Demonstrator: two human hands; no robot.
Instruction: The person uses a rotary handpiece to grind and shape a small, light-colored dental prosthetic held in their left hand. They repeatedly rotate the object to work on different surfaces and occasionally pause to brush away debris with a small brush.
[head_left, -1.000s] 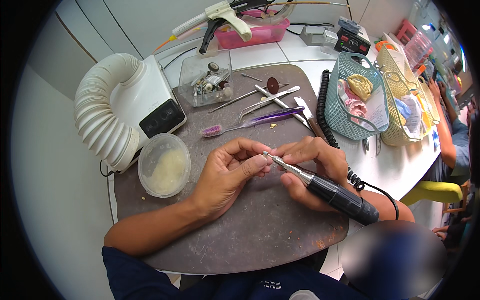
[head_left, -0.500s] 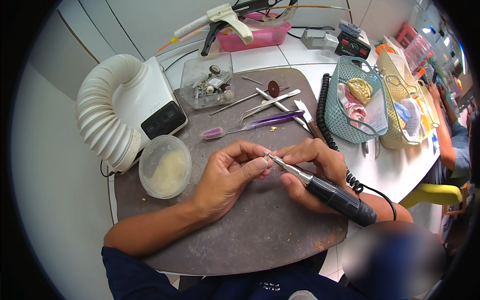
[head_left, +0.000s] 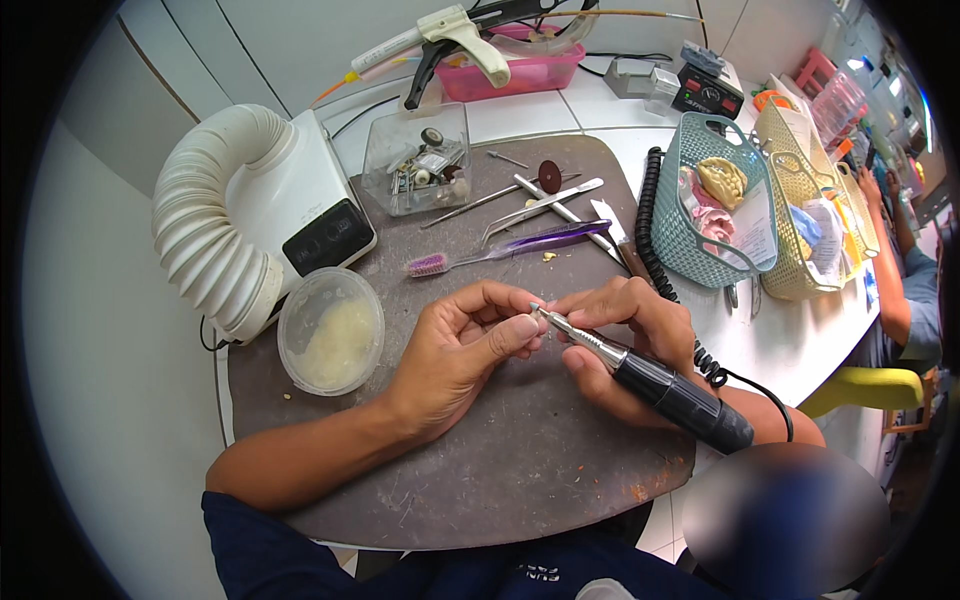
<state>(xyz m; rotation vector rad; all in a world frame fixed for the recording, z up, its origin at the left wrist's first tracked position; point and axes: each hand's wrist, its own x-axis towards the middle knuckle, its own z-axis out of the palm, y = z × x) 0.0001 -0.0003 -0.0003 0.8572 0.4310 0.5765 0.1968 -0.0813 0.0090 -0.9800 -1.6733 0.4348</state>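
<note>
A rotary handpiece (head_left: 665,393) with a black body and silver nose lies in the grip of my right hand (head_left: 632,330). Its pointed grey tip meets the fingertips of my left hand (head_left: 470,345), which are pinched together. Whatever small piece sits between those fingers is mostly hidden, too small to name. A purple toothbrush (head_left: 520,246) lies beyond my hands, beside tweezers (head_left: 540,208), a knife (head_left: 615,232) and a dark red disc (head_left: 549,177). Left of my left hand stands a round tub (head_left: 374,318) holding a pale yellowish mass.
A white dust extractor with a ribbed hose (head_left: 195,225) stands at left. Behind the grey mat (head_left: 330,490) is a clear box (head_left: 385,150) of small burs and wheels. A coiled black cord (head_left: 648,215) runs beside a blue-green basket (head_left: 690,245). Another person's arm (head_left: 893,290) shows far right.
Both hands and the handpiece hold nearly the same place. The whole picture has shifted very slightly; nothing has been picked up or let go.
</note>
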